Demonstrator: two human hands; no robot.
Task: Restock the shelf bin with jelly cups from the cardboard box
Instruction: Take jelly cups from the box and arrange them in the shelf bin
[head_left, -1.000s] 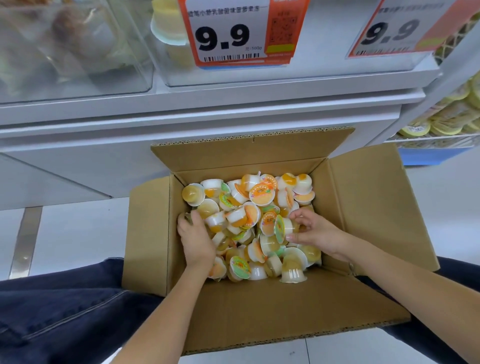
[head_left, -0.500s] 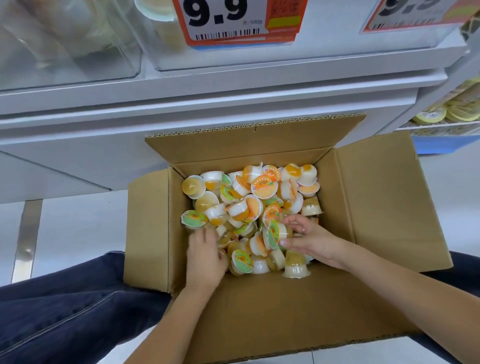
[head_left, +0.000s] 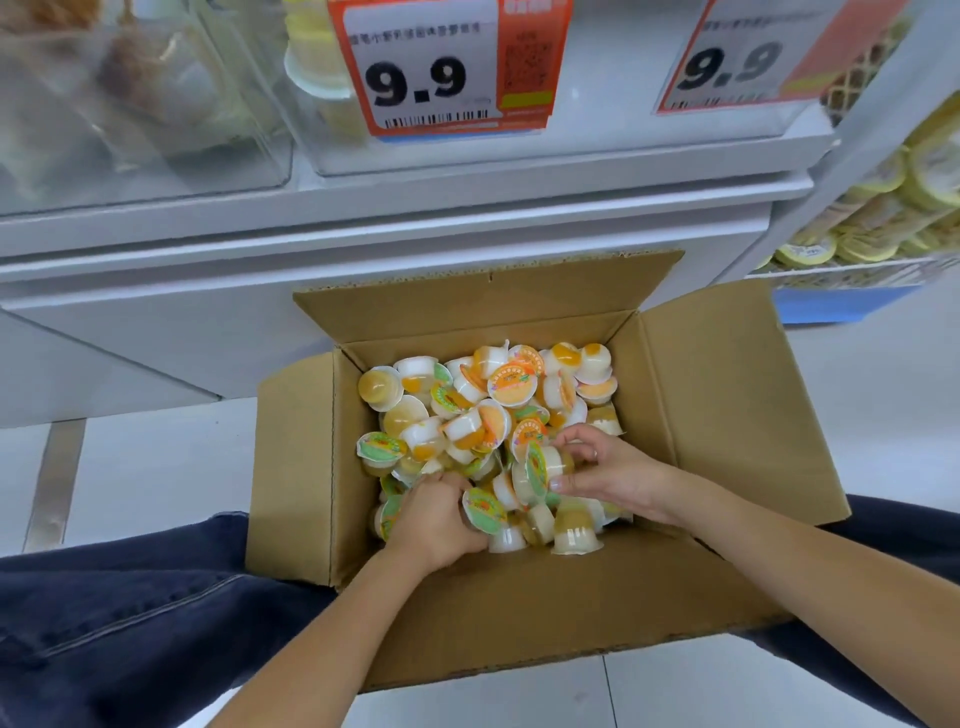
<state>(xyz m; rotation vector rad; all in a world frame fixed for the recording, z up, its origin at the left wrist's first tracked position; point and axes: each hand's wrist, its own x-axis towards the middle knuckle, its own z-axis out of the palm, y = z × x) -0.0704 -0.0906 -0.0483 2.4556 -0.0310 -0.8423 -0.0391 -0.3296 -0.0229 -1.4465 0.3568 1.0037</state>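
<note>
Jelly cups (head_left: 483, 415) lay heaped in the open cardboard box (head_left: 727, 415) on the floor, shelf bin (head_left: 571, 150) at 12 o'clock above. Left hand (head_left: 436, 514) and right hand (head_left: 608, 473) curled fingers round cups. Risk: overfull handfuls could spill during lift.

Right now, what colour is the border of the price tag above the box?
Orange-red border on the price tag, clearest in the head view.
</note>
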